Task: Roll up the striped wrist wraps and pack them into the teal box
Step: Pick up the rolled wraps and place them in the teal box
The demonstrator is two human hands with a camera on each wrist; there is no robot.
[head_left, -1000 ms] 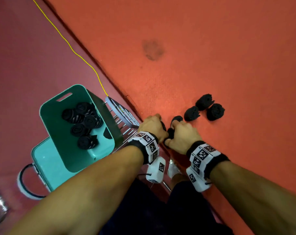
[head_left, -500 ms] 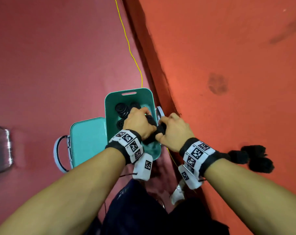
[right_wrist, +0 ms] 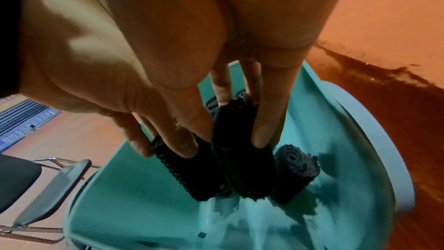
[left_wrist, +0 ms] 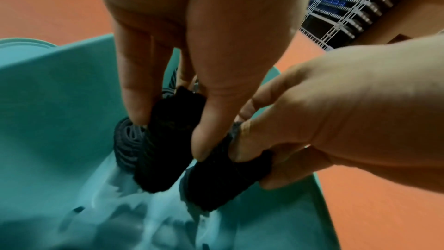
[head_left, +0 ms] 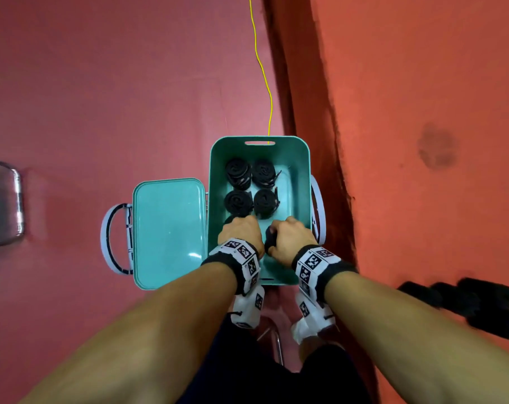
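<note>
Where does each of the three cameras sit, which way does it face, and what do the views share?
Head: worn high, looking down at the teal box; both forearms, left hand and right hand show.
Left wrist: looks along the left hand's fingers at a rolled wrap they pinch; the right hand intrudes.
Right wrist: looks along the right hand's fingers at its own rolled wrap.
Shared: both wrist views show the box interior and both held rolls.

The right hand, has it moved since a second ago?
Yes. The right hand left the orange mat and now holds a rolled wrap inside the teal box.
</note>
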